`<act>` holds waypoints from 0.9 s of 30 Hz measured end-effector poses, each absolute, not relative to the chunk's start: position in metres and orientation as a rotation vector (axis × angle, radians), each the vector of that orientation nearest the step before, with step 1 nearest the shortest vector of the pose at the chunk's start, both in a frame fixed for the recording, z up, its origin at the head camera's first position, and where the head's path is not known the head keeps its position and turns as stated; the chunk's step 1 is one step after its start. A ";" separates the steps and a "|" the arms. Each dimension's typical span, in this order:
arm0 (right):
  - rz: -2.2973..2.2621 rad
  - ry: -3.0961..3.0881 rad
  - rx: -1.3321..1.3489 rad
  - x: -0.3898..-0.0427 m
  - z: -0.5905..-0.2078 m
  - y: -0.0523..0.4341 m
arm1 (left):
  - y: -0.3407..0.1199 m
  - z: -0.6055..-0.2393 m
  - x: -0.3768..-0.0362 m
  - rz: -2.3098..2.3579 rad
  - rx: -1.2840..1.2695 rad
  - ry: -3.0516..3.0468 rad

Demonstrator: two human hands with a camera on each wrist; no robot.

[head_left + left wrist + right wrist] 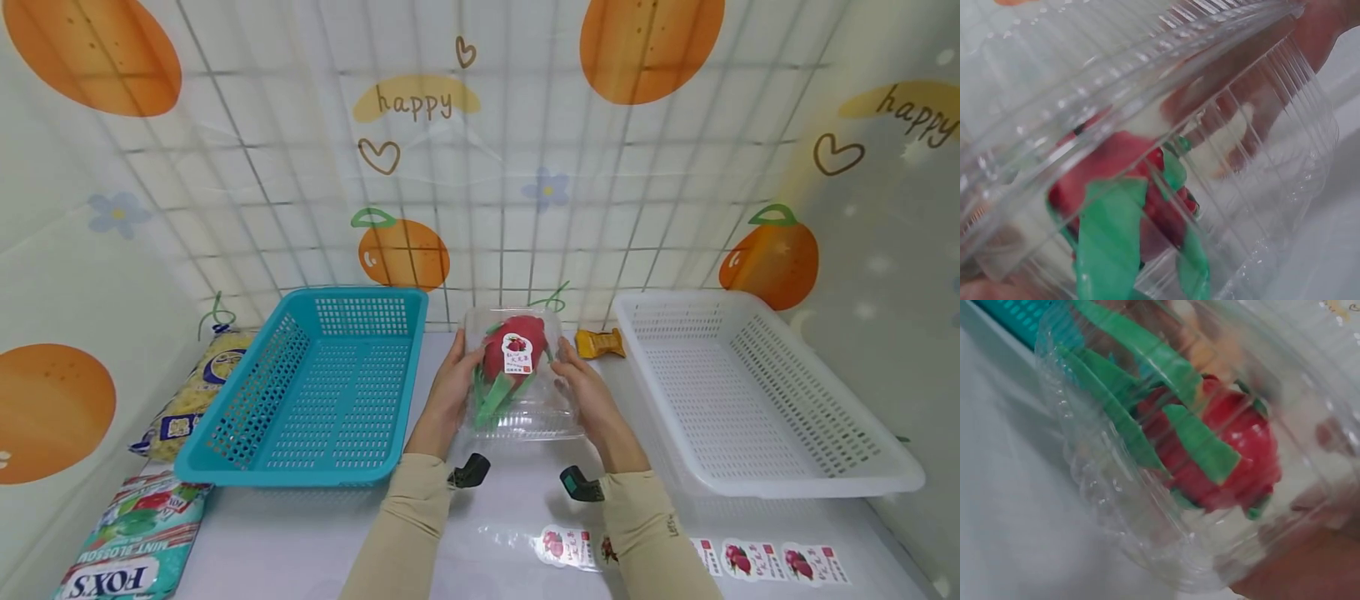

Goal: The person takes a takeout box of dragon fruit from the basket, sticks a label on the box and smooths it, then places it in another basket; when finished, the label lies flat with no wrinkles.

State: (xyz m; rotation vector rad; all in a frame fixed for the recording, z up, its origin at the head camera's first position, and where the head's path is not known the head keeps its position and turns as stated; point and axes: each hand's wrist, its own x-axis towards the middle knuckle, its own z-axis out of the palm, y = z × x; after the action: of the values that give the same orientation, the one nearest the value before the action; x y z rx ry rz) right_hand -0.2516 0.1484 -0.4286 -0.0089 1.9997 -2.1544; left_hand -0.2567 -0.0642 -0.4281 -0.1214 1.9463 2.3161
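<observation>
A clear plastic clamshell box [525, 412] stands on the white table between two baskets. Inside lies a red dragon fruit [504, 354] with green leaf tips, and a small white sticker [517, 356] sits on the lid. My left hand [453, 385] holds the box's left side and my right hand [583, 385] holds its right side. The left wrist view shows the ribbed box [1260, 162] close up with the fruit [1122, 187] inside. In the right wrist view the fruit [1235, 462] fills the box [1104, 487], with fingers [1297, 562] at the lower right.
A teal basket [315, 392] sits left of the box and a white basket [750, 392] right. A small orange packet [600, 342] lies behind the box. Snack bags [135, 542] lie at the far left. A strip of fruit stickers [750, 558] runs along the near edge.
</observation>
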 end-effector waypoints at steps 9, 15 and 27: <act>-2.204 1.958 -0.043 -0.246 -0.411 0.153 | -0.059 -0.413 -0.249 2.349 -0.111 1.933; -2.163 1.989 -0.015 -0.240 -0.400 0.158 | -0.056 -0.401 -0.242 2.369 -0.116 1.923; -2.183 2.012 -0.065 -0.230 -0.380 0.167 | -0.046 -0.382 -0.230 2.396 -0.066 1.928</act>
State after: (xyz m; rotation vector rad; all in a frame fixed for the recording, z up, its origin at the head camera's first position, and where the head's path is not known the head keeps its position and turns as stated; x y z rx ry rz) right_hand -0.2301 0.1665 -0.3795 -0.0647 2.0120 -2.1828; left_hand -0.2305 -0.0463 -0.3823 -0.0658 1.9283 2.3963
